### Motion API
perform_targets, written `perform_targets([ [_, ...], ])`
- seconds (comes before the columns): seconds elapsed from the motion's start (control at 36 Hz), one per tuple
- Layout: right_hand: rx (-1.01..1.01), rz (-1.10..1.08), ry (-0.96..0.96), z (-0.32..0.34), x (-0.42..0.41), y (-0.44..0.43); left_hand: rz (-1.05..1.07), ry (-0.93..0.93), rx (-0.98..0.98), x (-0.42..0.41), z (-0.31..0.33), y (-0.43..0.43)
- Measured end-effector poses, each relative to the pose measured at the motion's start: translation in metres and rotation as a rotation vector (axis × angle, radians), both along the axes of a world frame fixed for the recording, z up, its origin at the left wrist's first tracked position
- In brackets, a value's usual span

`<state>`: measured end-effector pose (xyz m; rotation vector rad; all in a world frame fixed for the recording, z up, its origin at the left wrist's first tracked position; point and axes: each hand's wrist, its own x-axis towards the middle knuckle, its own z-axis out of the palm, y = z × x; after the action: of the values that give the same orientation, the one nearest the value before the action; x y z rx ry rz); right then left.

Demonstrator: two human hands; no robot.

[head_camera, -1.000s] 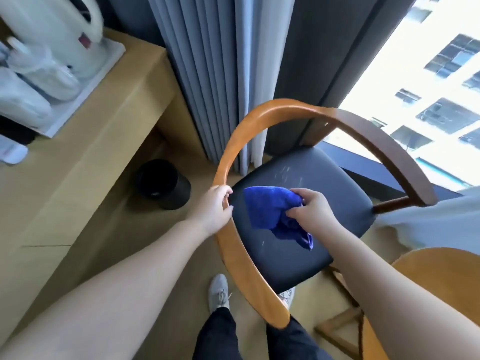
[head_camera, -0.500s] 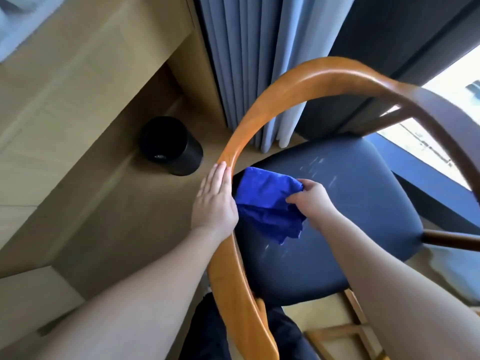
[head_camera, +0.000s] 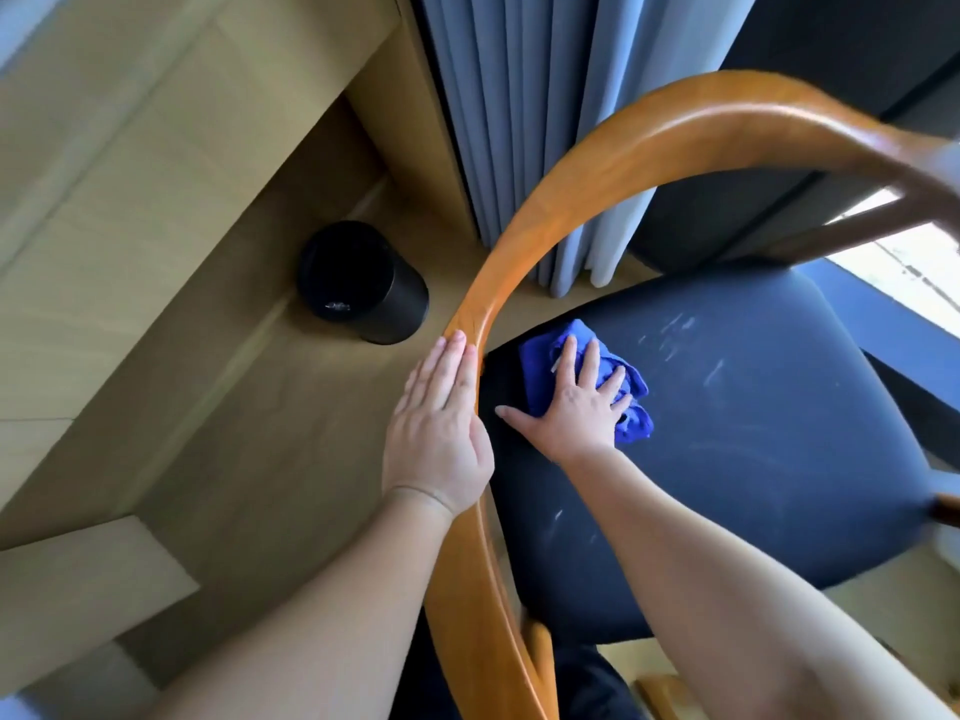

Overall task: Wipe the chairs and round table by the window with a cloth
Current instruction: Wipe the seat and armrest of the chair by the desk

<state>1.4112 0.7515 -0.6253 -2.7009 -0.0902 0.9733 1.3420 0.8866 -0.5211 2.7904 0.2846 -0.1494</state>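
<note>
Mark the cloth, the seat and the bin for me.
cloth [head_camera: 537, 363]: head view, exposed upper-left part of the blue fabric.
seat [head_camera: 753, 433]: head view, bare middle of the dark cushion.
bin [head_camera: 400, 309]: head view, black side wall.

Grey curtains [head_camera: 519, 122], black cylinder [head_camera: 363, 283] (perhaps bin)

Blue cloth [head_camera: 540, 356], dark navy seat [head_camera: 753, 433], orange-brown wooden backrest [head_camera: 649, 142], black bin [head_camera: 363, 280], grey-blue curtain [head_camera: 519, 122]
</note>
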Motion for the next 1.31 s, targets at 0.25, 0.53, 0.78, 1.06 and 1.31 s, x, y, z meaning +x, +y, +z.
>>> perform_targets([
  [0.25, -0.106, 0.077, -0.222, -0.031, 0.019, -0.004, -0.003, -0.017, 0.025, -0.001, -0.003, 0.000],
  [0.53, 0.043, 0.279, -0.302, -0.028, 0.062, 0.017, -0.009, -0.074, -0.001, 0.001, -0.006, 0.002],
  [0.78, -0.106, 0.425, -0.375, -0.043, 0.058, 0.021, -0.017, -0.083, -0.016, 0.001, -0.007, 0.003],
  [1.06, -0.072, 0.405, -0.299, -0.030, 0.029, 0.026, -0.031, -0.072, 0.013, 0.001, -0.007, 0.001],
  [1.31, 0.078, 0.609, -0.231, -0.032, -0.088, -0.029, -0.029, -0.045, 0.057, 0.002, -0.002, 0.000],
])
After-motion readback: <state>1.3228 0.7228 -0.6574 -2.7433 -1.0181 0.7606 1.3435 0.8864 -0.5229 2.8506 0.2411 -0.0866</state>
